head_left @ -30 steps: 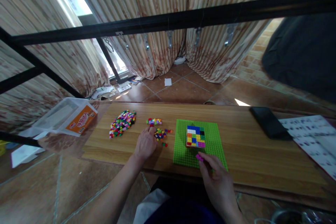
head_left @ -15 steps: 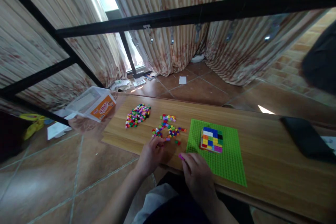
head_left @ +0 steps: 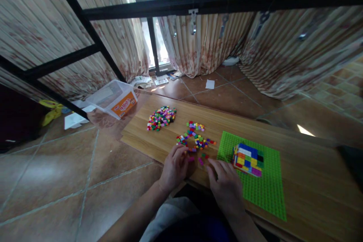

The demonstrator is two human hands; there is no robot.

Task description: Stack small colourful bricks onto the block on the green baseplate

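My left hand (head_left: pixel 174 166) rests on the wooden table's (head_left: pixel 306 181) near edge. Its fingers are curled together, with the tips among loose small bricks (head_left: pixel 195 140). A magenta brick (head_left: pixel 190 159) lies right at those fingertips. My right hand (head_left: pixel 224 183) lies beside it with fingers stretched forward, apart from one another. Another magenta brick (head_left: pixel 200 161) sits on the table just left of its index fingertip. To the right lies a green baseplate (head_left: pixel 263 193) with a multicoloured block of bricks (head_left: pixel 248 155) on it.
A bigger pile of coloured bricks (head_left: pixel 161 117) lies at the table's far left. A clear plastic box with an orange label (head_left: pixel 113 98) stands beyond the table's left end. Black metal bars (head_left: pixel 215 2) cross overhead. Curtains and tiled floor lie behind.
The view has swung left. My right hand moved left off the baseplate with a magenta brick, which now lies at its fingertip. My left hand drew back toward the near edge.
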